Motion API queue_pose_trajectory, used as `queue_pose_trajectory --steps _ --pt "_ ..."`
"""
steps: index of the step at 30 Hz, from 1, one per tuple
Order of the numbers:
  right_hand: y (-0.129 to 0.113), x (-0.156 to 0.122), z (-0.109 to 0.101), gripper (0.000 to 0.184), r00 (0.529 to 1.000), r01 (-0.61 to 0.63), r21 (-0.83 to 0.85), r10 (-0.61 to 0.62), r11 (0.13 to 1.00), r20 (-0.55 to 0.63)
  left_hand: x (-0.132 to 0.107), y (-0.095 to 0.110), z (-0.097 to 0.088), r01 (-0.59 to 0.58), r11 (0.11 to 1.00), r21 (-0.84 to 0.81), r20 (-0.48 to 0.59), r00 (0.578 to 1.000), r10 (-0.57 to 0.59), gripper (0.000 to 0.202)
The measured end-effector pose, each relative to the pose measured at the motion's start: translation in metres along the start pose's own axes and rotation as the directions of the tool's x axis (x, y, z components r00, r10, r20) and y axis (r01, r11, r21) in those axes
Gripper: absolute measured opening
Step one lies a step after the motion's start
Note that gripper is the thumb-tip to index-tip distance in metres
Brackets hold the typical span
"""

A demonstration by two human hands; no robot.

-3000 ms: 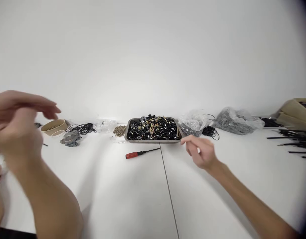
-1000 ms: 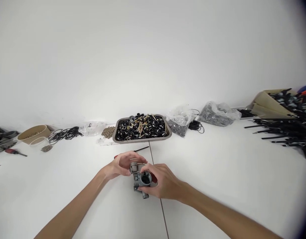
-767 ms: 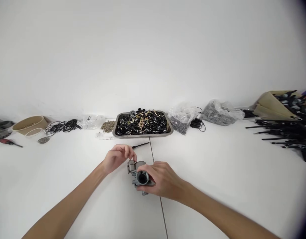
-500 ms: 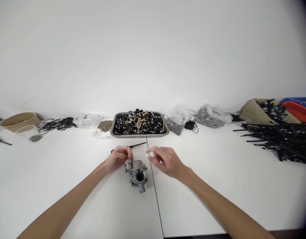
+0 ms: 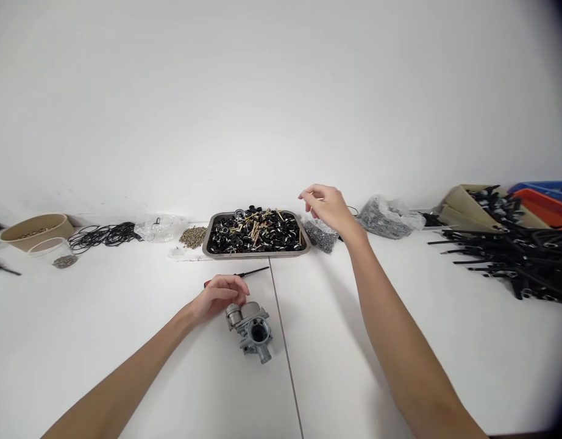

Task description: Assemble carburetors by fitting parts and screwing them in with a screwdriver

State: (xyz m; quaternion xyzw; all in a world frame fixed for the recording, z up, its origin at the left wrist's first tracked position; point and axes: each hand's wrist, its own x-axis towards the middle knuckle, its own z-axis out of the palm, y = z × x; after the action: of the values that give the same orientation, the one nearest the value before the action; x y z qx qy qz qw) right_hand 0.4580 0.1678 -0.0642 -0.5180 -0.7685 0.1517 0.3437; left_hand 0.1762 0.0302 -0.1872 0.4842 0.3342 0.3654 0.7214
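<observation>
A grey metal carburetor (image 5: pixel 258 332) rests on the white table, its round bore facing me. My left hand (image 5: pixel 220 297) is at its far left side, fingers curled against the top; the fingertips are partly hidden. Behind that hand lies a screwdriver (image 5: pixel 251 272) with a red and black handle, partly covered. Raised past the tray's right end, my right hand (image 5: pixel 325 204) has loosely bent fingers, and I see nothing in them. Below it is a clear plastic bag of small grey metal parts (image 5: pixel 321 236), partly covered by the hand and wrist.
A metal tray (image 5: pixel 258 253) heaped with black rings and brass-coloured pieces stands by the wall. Leftward are small brass parts (image 5: pixel 192 236), black cords (image 5: pixel 105 236) and a beige tub (image 5: pixel 20 235). Rightward sit another bag (image 5: pixel 391 219), black hoses (image 5: pixel 514 262) and bins (image 5: pixel 544 207).
My right hand has moved from beside the carburetor up and away to above the bag of small metal parts. The carburetor has turned slightly, with my left hand still at it.
</observation>
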Motion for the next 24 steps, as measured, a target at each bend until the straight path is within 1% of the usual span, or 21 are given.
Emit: queue_pose_trajectory --steps 2,4,6,9,11,12,15,19,21,24 --pt "0.017 0.001 0.014 0.02 0.993 -0.027 -0.127 0.042 0.992 0.112 0.001 0.001 -0.001 0.007 1.0 -0.002 0.01 1.0 -0.007 0.02" --pt "0.033 0.001 0.028 0.015 0.977 -0.037 -0.188 0.075 0.981 0.2 0.001 0.002 -0.002 0.005 1.0 0.005 0.041 0.999 -0.005 0.025" --pt "0.043 0.0 0.037 0.018 0.961 -0.037 -0.24 0.1 0.97 0.256 0.0 0.002 -0.005 -0.006 1.0 0.023 0.095 0.995 0.004 0.036" --pt "0.047 0.0 0.042 0.025 0.956 -0.023 -0.277 0.102 0.961 0.276 -0.001 0.002 -0.009 0.004 0.997 0.081 0.195 0.981 -0.02 0.058" --pt "0.045 0.001 0.041 0.025 0.958 -0.012 -0.278 0.091 0.96 0.272 -0.001 0.003 -0.011 0.024 0.993 0.116 0.235 0.971 -0.051 0.066" --pt "0.043 0.001 0.04 0.025 0.959 -0.009 -0.275 0.086 0.961 0.269 -0.001 0.003 -0.011 0.029 0.992 0.122 0.238 0.97 -0.057 0.069" --pt "0.042 0.001 0.039 0.025 0.959 -0.002 -0.261 0.075 0.965 0.272 0.0 0.002 -0.011 0.042 0.994 0.105 0.183 0.981 -0.061 0.068" --pt "0.051 0.004 0.043 0.027 0.952 -0.004 -0.239 0.076 0.971 0.296 0.002 0.001 -0.009 0.084 0.991 0.099 0.075 0.993 -0.092 0.056" --pt "0.055 0.005 0.045 0.03 0.95 0.0 -0.221 0.069 0.975 0.305 0.002 0.0 -0.008 0.093 0.989 0.112 0.049 0.994 -0.099 0.054" --pt "0.059 0.007 0.046 0.033 0.948 0.012 -0.195 0.051 0.981 0.313 0.002 -0.001 -0.007 0.094 0.989 0.113 0.042 0.994 -0.1 0.052"
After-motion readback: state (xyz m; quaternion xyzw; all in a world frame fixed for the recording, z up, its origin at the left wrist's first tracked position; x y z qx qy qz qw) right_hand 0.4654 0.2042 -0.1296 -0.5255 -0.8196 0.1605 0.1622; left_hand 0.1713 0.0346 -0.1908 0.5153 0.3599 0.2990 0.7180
